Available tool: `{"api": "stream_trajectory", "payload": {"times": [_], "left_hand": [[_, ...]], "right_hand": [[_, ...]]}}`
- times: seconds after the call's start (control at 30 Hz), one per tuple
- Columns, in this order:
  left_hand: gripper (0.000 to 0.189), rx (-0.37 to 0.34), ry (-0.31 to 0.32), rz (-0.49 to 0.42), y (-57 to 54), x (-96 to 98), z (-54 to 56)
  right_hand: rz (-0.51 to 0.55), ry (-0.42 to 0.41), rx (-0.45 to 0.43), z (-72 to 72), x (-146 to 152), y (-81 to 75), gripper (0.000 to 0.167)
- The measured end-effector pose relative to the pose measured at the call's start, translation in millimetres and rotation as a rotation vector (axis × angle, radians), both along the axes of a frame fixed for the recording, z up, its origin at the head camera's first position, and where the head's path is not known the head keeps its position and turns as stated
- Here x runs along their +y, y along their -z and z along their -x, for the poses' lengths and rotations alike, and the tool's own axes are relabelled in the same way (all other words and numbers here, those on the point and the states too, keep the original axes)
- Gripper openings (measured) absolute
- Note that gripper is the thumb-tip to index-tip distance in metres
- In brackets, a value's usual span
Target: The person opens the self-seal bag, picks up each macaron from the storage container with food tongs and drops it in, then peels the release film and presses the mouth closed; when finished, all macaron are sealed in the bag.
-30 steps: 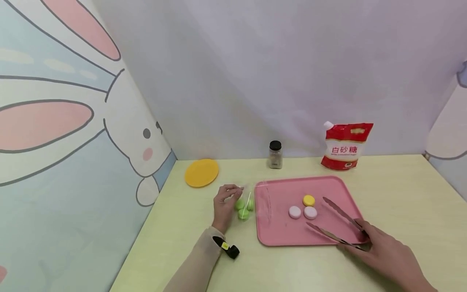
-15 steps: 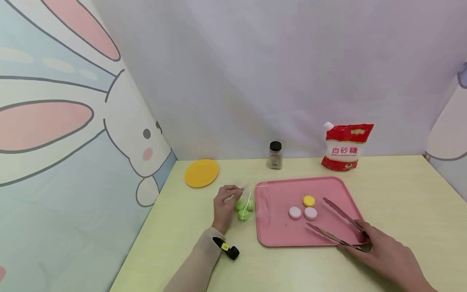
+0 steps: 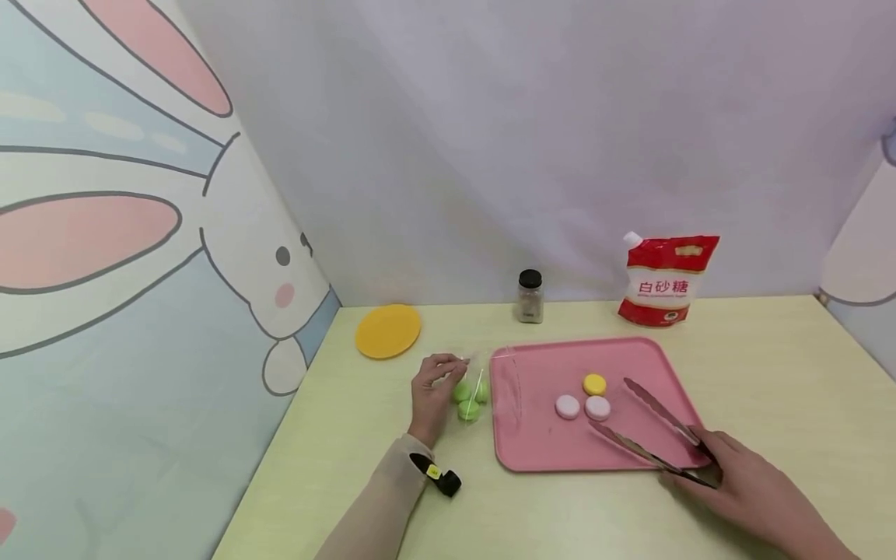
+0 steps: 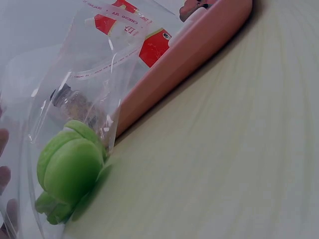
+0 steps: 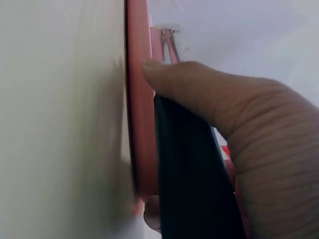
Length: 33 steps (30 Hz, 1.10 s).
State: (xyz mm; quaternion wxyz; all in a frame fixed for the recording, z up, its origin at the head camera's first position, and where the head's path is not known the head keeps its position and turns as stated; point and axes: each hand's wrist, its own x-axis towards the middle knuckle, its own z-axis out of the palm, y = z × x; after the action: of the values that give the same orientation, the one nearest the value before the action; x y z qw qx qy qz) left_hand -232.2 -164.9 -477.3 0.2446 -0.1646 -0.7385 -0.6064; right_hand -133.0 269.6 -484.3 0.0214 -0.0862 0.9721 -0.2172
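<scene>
My left hand [image 3: 432, 395] pinches the top edge of a clear plastic bag [image 4: 117, 55], which stands on the table at the tray's left side. Several green macarons [image 3: 468, 410] lie in the bottom of the bag. In my right hand [image 3: 752, 486] is a pair of metal tongs [image 3: 630, 446] with dark handles [image 5: 192, 169]; their arms are spread apart, nothing between the tips. The tongs reach over the front right of a pink tray [image 3: 528, 447]. On it lie two pale lilac macarons [image 3: 567, 407] and a yellow macaron [image 3: 594, 384], just left of the tong tips.
A yellow plate [image 3: 388, 331] lies at the back left of the table. By the back wall stand a small jar [image 3: 530, 302] with a black lid and a red and white sugar pouch [image 3: 661, 284]. A wall with a rabbit drawing [image 3: 259, 257] borders the left.
My right hand has drawn the tongs slightly right and toward me. The left hand keeps its place at the bag, and the macarons stay where they were.
</scene>
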Motion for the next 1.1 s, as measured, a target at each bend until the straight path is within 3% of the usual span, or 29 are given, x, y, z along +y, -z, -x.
{"api": "stream_trajectory", "payload": {"times": [0.27,0.5,0.6,0.77,1.1], "left_hand": [[0.009,0.009,-0.017,0.019,-0.6,0.1,0.2],[0.011,0.015,-0.008,0.020,-1.5,-0.4,-1.1],[0.011,0.003,-0.002,0.014,-1.2,0.3,-1.0],[0.010,-0.005,-0.005,0.004,-0.3,1.5,0.1],[0.010,-0.012,-0.006,0.000,1.2,0.5,0.7]], "right_hand": [[-0.048,0.031,0.055,-4.0,-7,-4.9,0.064],[-0.026,0.044,0.016,-8.0,-15,-8.1,0.049],[-0.039,0.065,-0.007,-8.0,-14,-10.0,0.055],[-0.052,0.103,-0.060,-4.1,-9,-13.3,0.080],[-0.025,0.128,0.028,-5.1,-7,-13.2,0.082]]}}
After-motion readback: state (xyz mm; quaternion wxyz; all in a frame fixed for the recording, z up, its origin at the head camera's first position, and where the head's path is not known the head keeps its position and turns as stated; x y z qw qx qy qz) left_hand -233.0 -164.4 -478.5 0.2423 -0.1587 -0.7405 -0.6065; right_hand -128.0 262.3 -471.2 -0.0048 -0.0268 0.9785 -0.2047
